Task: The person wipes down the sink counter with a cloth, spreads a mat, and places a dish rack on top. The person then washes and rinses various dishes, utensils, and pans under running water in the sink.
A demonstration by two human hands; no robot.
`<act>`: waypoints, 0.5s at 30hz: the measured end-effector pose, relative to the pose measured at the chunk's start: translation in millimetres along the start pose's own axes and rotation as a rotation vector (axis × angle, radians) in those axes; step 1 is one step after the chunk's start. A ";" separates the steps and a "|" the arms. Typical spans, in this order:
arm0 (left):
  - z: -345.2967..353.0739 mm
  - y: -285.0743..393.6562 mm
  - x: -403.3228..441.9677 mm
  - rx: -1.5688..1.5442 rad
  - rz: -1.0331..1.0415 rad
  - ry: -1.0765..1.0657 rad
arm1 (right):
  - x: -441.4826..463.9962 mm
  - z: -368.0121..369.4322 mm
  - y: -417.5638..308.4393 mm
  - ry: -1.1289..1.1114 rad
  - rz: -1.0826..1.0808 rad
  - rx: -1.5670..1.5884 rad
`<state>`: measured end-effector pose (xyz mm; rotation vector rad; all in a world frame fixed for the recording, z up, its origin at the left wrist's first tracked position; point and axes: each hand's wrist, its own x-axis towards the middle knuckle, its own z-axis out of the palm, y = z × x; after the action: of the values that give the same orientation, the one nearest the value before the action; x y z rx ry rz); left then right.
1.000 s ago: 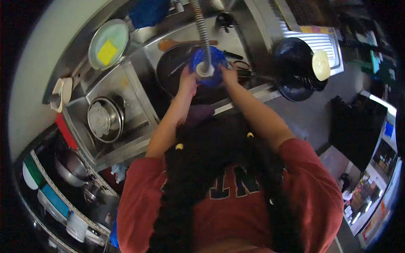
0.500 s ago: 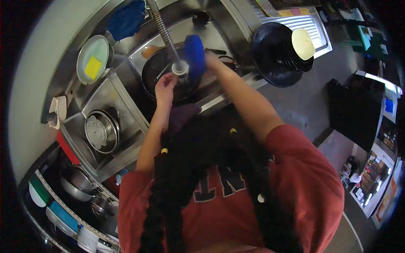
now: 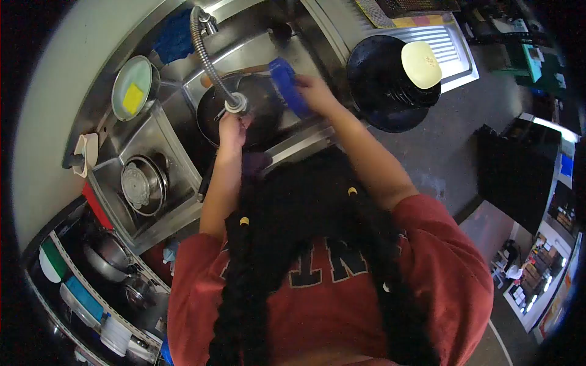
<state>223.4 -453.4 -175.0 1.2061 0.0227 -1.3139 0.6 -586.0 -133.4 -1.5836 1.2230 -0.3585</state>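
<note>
My right hand [image 3: 314, 96] grips a blue bowl-like item [image 3: 285, 88], which is tilted on its side above the sink. Just under the white nozzle [image 3: 235, 104] of the coiled metal faucet hose [image 3: 205, 58] is my left hand [image 3: 232, 130], its fingers bent; what they hold, if anything, is too small to tell. A dark pan [image 3: 262, 104] lies in the sink below both hands. Behind the pan is a brown wooden-looking handle [image 3: 250, 69].
A pale green bowl with a yellow sponge [image 3: 132, 98] sits at the left. Metal bowls [image 3: 143, 185] stand in the left basin. Stacked black dishes [image 3: 378, 85] with a cream bowl [image 3: 421, 64] are at the right. A blue cloth [image 3: 174, 38] lies behind.
The blue item was upright in both hands under the nozzle. It is now tilted in my right hand, off to the right, and my left hand has let go and moved left with the nozzle.
</note>
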 end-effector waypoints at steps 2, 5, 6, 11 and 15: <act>-5.8 -0.4 4.0 0.015 0.000 -0.004 | -23.3 -31.6 -20.2 0.011 -0.024 0.062; -20.4 5.5 -2.0 0.166 0.027 0.255 | -50.2 -79.1 -35.9 0.095 -0.077 0.078; -22.7 12.3 -7.4 0.357 0.110 0.237 | -60.0 -95.4 -43.1 0.097 -0.066 0.078; -54.1 41.0 -35.0 1.558 0.362 0.460 | -66.6 -133.2 -6.3 0.133 -0.048 -0.056; -73.6 42.7 -45.8 1.753 0.136 0.461 | -52.9 -132.7 38.9 0.202 -0.034 -0.149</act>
<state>282.4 -380.4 -151.9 2.8472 -1.0416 -0.6759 -140.3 -610.9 -95.3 -1.7296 1.4049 -0.4677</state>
